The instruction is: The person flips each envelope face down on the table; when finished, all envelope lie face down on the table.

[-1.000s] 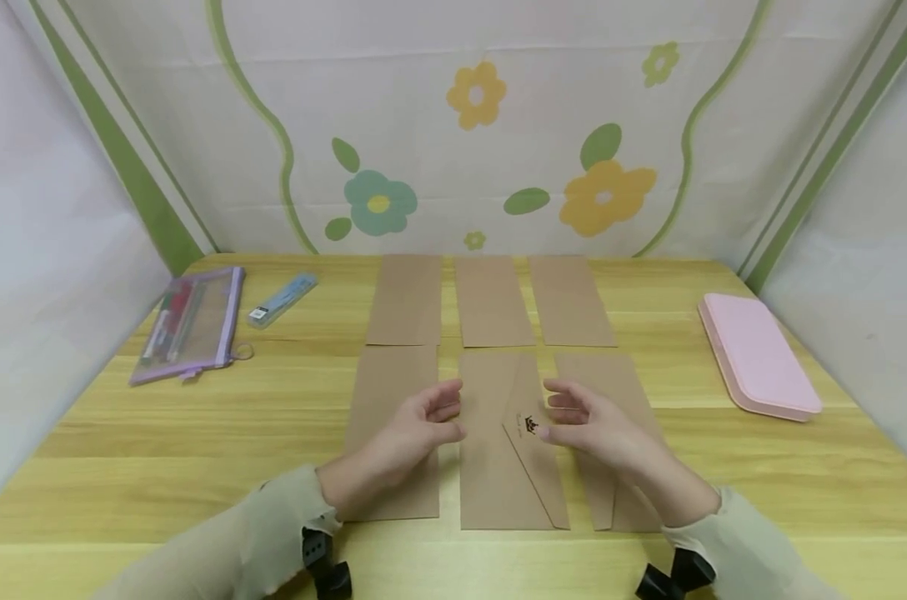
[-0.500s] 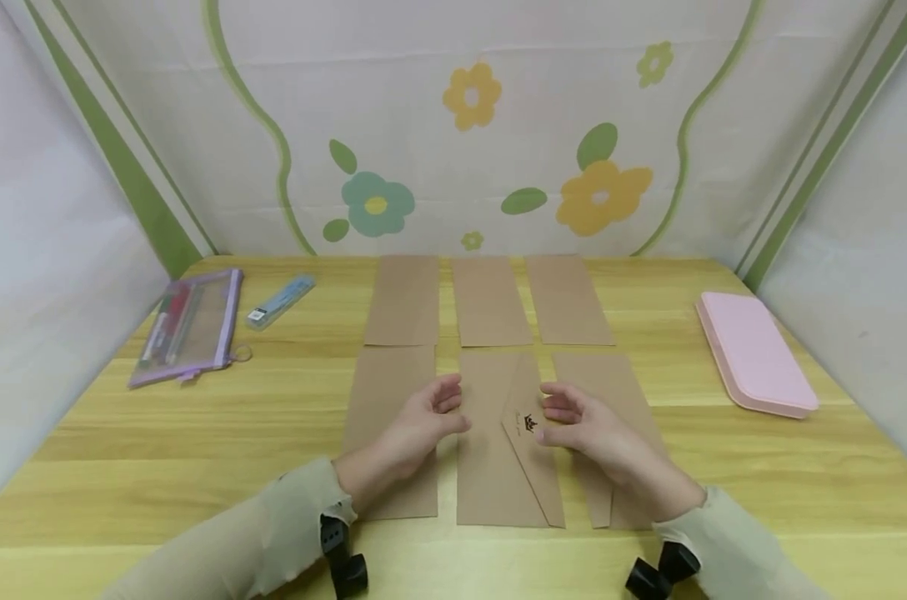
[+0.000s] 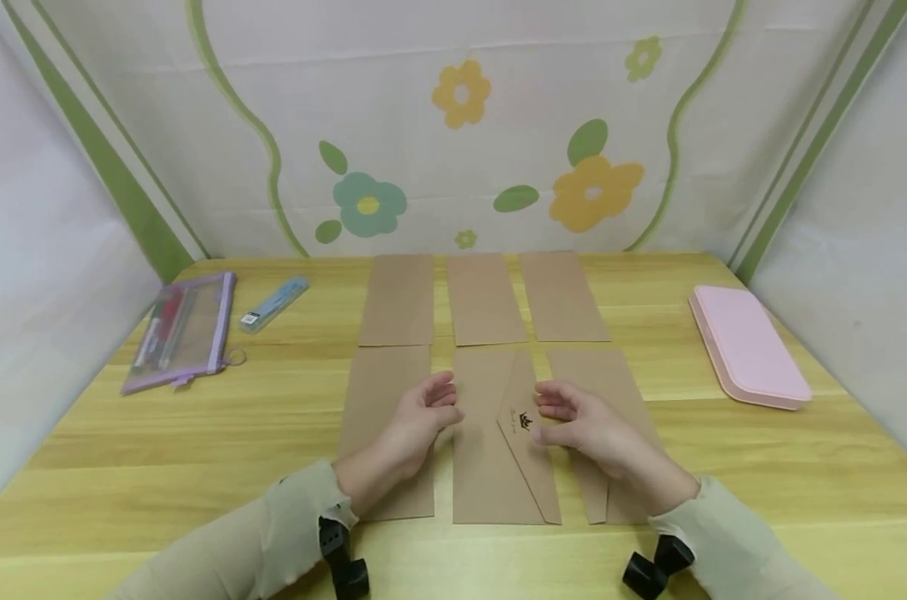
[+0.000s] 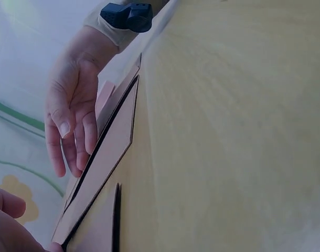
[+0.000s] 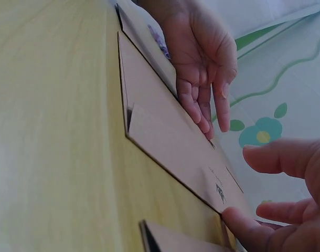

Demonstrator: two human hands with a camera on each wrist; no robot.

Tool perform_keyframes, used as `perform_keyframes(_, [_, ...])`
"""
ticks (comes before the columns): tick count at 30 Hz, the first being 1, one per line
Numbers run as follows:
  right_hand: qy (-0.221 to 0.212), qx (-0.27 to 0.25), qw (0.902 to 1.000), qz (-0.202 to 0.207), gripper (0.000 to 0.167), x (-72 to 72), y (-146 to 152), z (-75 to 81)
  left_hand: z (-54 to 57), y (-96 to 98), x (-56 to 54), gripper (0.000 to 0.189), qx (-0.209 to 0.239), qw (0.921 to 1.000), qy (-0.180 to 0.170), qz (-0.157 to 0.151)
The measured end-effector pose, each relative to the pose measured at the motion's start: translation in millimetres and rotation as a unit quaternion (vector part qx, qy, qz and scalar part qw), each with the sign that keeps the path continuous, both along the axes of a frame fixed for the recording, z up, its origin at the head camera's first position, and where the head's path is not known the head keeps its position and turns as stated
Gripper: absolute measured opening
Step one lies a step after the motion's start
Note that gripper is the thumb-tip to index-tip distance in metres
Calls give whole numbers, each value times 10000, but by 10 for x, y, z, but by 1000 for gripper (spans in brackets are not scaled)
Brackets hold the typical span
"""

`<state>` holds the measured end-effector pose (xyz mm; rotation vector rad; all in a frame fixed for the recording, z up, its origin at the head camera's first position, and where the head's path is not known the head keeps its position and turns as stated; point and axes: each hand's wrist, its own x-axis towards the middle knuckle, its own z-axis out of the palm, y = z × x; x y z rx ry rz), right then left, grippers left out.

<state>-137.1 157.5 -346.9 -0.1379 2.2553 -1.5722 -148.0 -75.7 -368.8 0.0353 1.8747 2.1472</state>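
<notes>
In the head view, a brown kraft envelope (image 3: 476,475) with a crown print on its pointed flap lies in the middle of the front row. My left hand (image 3: 416,421) hovers at its left edge, over the left front envelope (image 3: 371,375). At its right edge is my right hand (image 3: 596,425), partly covering the right front envelope (image 3: 603,367). Both hands have loosely bent fingers and hold nothing, palms facing each other. The right wrist view shows the right fingertips close to the envelope's edge by the crown print (image 5: 220,193).
Three more brown envelopes, left (image 3: 397,300), middle (image 3: 487,300) and right (image 3: 566,296), form the back row. At left lie a purple-edged mesh pouch (image 3: 209,333) with pens inside and a slim blue-and-clear case (image 3: 275,304). A pink case (image 3: 749,342) lies at right.
The head view has shifted a little, so the scene sits slightly further left. The left forearm has come slightly inward; both hands stay beside the middle front envelope, and the envelopes keep their layout.
</notes>
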Motion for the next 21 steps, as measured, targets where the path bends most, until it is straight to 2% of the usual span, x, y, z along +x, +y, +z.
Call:
perform_keyframes(6, [51, 153, 9998, 68, 72, 13, -52, 18, 16, -66, -6, 57, -36, 9999, 113, 62])
perform_keyframes(14, [31, 118, 9998, 130, 71, 16, -180, 13, 51, -192, -33, 50, -13, 9990, 376, 252])
perform_keyframes(21, [29, -32, 9996, 275, 68, 7, -338, 5, 123, -294, -9, 47, -40, 9973, 556, 478])
